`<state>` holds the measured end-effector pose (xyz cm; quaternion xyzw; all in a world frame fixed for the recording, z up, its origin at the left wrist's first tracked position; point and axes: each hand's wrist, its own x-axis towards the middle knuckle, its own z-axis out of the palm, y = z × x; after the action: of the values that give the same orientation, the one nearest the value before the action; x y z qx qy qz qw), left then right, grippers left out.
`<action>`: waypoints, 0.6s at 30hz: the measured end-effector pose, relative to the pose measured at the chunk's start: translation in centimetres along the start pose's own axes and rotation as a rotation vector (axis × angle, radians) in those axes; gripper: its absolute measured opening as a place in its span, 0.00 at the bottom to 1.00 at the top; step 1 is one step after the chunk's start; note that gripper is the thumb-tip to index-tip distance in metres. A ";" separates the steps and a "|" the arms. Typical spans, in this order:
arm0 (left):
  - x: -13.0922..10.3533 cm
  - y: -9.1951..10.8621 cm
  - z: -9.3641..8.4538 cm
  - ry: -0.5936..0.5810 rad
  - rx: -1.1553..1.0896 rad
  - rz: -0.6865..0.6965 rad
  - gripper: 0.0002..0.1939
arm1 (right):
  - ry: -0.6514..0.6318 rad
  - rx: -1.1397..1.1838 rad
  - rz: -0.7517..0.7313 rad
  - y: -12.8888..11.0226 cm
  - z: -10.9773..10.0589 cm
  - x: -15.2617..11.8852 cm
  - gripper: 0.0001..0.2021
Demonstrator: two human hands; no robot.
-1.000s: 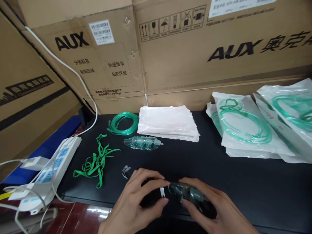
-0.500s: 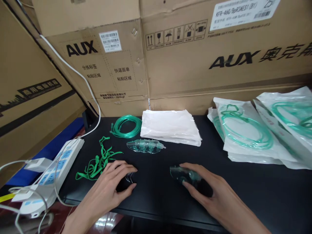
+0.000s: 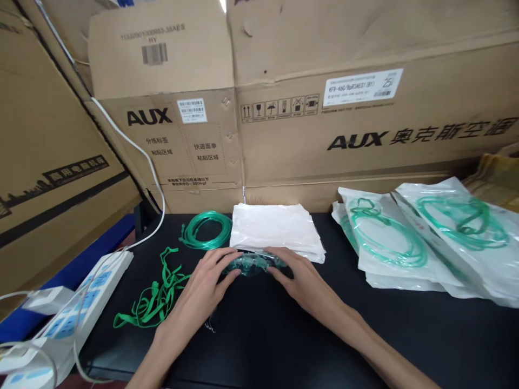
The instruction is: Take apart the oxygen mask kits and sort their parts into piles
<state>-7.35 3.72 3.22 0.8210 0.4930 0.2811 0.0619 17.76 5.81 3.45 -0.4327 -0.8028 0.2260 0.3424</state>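
Note:
Clear green oxygen masks (image 3: 251, 263) lie nested in a row on the black table, just in front of a stack of white packets (image 3: 275, 224). My left hand (image 3: 206, 281) is closed around their left end, thumb in front and fingers behind. At the right end, my right hand (image 3: 298, 270) pinches the masks the same way. Both hands partly hide them. Left of my left hand lies a tangle of green elastic straps (image 3: 156, 302). A few thin, shiny strips (image 3: 210, 324) rest beside my left forearm.
Coiled green tubing (image 3: 208, 229) sits behind my left hand. Clear-fronted packages with green tubing (image 3: 389, 237) are piled at the right. A white power strip (image 3: 73, 319) with cables runs along the left edge. Large cardboard boxes (image 3: 284, 146) stand behind the table.
My right hand has carried a mask leftward and back to the other masks. My left hand has moved from beside the straps to the masks' left end. The view has tilted up.

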 end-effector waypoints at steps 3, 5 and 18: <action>0.3 -0.6 0.6 0.015 -0.024 0.006 0.15 | -0.037 -0.019 -0.042 0.1 0.2 0.0 0.19; 0.3 -0.8 0.8 0.035 -0.040 0.015 0.14 | -0.062 -0.041 -0.068 0.2 0.4 0.0 0.21; 0.3 -1.6 1.4 0.071 -0.009 0.060 0.13 | -0.046 -0.422 -0.228 -2.0 1.7 -0.1 0.22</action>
<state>-7.73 5.08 1.54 0.8246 0.4687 0.3142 0.0397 15.48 4.54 3.60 -0.3961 -0.8834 0.0231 0.2492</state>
